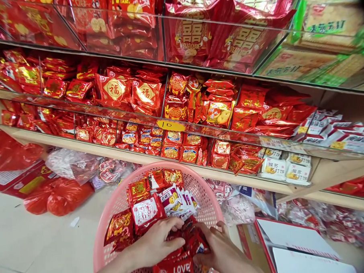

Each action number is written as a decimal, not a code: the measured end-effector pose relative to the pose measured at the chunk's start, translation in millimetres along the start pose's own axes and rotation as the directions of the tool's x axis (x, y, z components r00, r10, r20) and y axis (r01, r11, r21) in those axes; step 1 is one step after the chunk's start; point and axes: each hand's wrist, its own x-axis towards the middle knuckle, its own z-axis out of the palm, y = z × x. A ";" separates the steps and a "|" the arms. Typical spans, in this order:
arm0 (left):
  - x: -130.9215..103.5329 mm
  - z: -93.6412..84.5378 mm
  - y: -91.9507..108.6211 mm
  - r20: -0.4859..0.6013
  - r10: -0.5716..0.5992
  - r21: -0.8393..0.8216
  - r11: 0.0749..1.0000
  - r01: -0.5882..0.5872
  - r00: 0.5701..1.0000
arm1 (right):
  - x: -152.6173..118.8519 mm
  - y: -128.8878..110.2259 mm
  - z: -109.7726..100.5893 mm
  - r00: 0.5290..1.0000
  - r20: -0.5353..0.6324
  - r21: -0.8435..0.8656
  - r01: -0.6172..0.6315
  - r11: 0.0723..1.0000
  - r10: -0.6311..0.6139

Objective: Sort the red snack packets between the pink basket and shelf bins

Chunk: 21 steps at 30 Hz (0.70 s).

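Note:
A pink perforated plastic basket point(102, 214) stands below the shelves with small snack packets inside. My left hand point(153, 242) reaches into it, thumb and forefinger apart, over the red packets near the middle. Opposite it, my right hand point(218, 247) has its fingers closed around dark red snack packets point(194, 236). White and purple packets point(174, 201) lie just beyond my hands. To their left are a red packet with a white label point(144, 211) and gold-printed red packets point(119, 227). A red packet marked LOVE point(174, 269) lies closest to me.
Shelves with clear dividers hold many red packets point(113, 89), white packets point(274, 168) and green-edged cracker packs point(324, 25). A yellow tag point(171, 125) reads 10. Red plastic bags point(61, 198) lie on the floor at left; an opened box point(298, 244) is at right.

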 end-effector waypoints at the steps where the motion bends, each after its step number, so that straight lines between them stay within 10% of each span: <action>1: -0.5 1.7 0.7 0.012 -0.015 0.016 1.000 0.015 1.000 | 0.4 0.5 2.0 1.000 0.028 -0.009 0.006 1.000 -0.005; 11: -1.7 14.6 4.8 0.181 -0.045 0.133 0.991 0.021 0.982 | -2.9 1.0 8.5 0.998 0.054 -0.107 -0.032 0.994 0.038; 21: -3.3 10.7 19.9 0.322 -0.011 0.260 0.963 -0.077 0.947 | 15.4 9.5 5.8 0.970 0.086 0.415 -0.244 0.877 0.229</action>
